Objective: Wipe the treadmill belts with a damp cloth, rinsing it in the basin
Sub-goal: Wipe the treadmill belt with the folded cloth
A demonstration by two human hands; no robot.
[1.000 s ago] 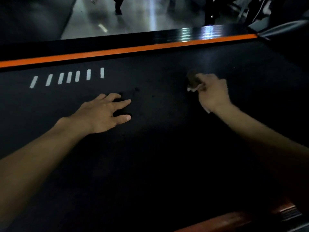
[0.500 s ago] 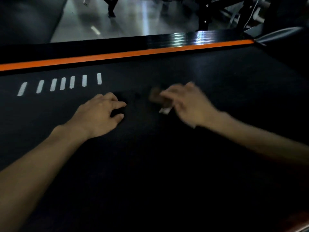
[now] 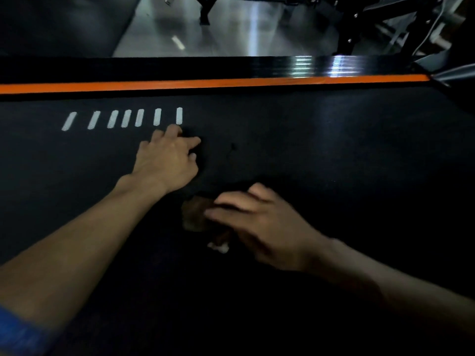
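The right hand [image 3: 259, 227] presses a brownish cloth [image 3: 198, 217] onto the black treadmill belt [image 3: 334, 150], fingers laid over it, though blur hides the exact grip; beyond and left of it the left hand [image 3: 167, 158] rests spread on the belt, holding nothing, fingertips just short of the white dashes [image 3: 126, 118]; an orange stripe [image 3: 205, 84] runs further beyond.

**Dim gym floor beyond the machine**

A glossy grey floor [image 3: 231, 27] stretches across the top of the view, streaked with pale reflections of overhead light. Black metal equipment frames [image 3: 359, 29] stand on it at the upper right, cables hanging among them. The whole room is dark, with deep shadow at the upper left.
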